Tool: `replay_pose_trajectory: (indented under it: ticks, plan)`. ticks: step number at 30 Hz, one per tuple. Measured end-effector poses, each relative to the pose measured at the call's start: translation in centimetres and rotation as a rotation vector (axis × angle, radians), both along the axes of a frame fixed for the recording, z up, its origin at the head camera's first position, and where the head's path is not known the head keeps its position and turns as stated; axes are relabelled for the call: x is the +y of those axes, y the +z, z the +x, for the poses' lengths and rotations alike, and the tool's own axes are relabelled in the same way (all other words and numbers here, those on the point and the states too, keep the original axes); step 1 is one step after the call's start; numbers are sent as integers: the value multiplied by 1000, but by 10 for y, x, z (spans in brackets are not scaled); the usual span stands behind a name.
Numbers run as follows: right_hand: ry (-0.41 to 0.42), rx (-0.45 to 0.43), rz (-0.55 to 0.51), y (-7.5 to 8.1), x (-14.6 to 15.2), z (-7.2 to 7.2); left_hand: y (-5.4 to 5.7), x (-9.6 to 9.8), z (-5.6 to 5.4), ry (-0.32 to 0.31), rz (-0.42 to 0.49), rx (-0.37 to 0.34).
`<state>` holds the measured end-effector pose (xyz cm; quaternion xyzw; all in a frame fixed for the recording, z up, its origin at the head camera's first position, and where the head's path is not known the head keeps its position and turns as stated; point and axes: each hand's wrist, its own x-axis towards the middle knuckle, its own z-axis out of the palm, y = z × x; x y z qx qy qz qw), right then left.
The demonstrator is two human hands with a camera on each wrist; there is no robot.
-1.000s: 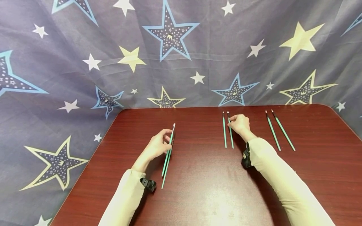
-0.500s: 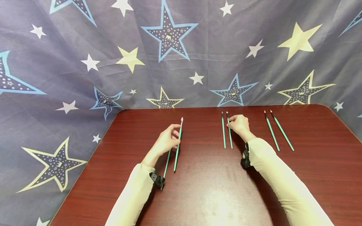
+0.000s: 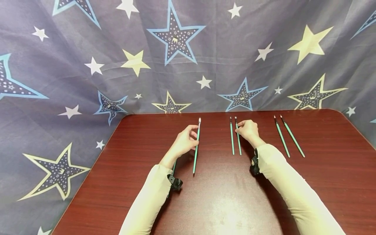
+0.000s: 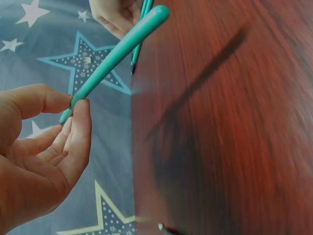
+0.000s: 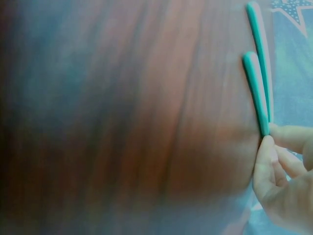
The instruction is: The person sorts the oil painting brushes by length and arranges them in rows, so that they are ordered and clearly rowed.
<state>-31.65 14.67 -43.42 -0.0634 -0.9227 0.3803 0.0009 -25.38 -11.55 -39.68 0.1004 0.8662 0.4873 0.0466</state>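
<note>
My left hand (image 3: 184,141) pinches a green-handled paintbrush (image 3: 195,153) between thumb and fingers, its pale bristles pointing to the back of the table. The left wrist view shows the handle (image 4: 120,54) raised over the table, its shadow apart from it. On the right, my right hand (image 3: 248,130) pinches another green paintbrush (image 3: 239,143) near its dark ferrule; this one lies along the table. Just left of it lies a matching paintbrush (image 3: 232,140), nearly parallel. Under my left forearm a further paintbrush (image 3: 174,167) is mostly hidden.
Two more green paintbrushes lie at the right, one a slanted paintbrush (image 3: 293,138) and beside it another paintbrush (image 3: 282,138). The dark red wooden table (image 3: 217,189) reaches back to a grey curtain (image 3: 211,42) with stars.
My left hand has lifted its paintbrush off the one beside it and carried it right and slightly toward the back. That other paintbrush stays on the table. My right hand has kept its place.
</note>
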Motion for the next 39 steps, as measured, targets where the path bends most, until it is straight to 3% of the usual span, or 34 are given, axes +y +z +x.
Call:
replay_pose_trajectory:
  ticks: [7,16,25,39]
  plan:
    - [8,7,10,0,0,2,-2,17,-8,-6,58,-10]
    - [7,19,19,-3,3,3,-6,38,-20,-13,66,-35]
    - [1,26,9,-2,1,3,-9,56,-32,14,136,-43]
    - [3,12,10,0,-1,1,-18,82,-50,7,136,-50]
